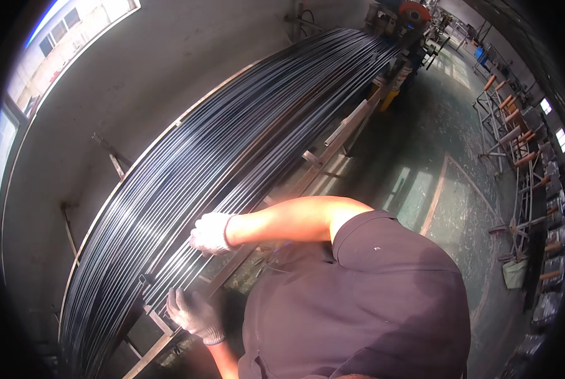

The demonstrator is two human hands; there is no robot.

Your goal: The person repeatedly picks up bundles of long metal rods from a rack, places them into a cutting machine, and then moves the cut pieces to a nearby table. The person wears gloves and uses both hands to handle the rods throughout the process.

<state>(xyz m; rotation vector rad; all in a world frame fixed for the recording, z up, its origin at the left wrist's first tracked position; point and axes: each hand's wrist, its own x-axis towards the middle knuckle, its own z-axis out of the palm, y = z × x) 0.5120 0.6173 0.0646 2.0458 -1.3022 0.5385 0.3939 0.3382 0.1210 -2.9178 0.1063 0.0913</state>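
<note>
Long thin metal rods (169, 180) lie side by side in a wide bundle, running from the lower left to the upper right. My right hand (212, 232), in a white knitted glove, is closed over several rods on the near side of the bundle. Its fingertips are partly hidden. Below it, my left hand (194, 316), gloved the same way, has its fingers stretched out against the near edge of the rods, close to their rack. A small dark block (145, 278) sits on the rods just beyond the left fingers.
A wooden-looking rail (222, 276) of the rack runs along my side of the rods. At the far end stands a machine with a reddish round part (414, 11). Stands with orange rollers (525, 159) line the right side. A greenish bag (515, 274) hangs there.
</note>
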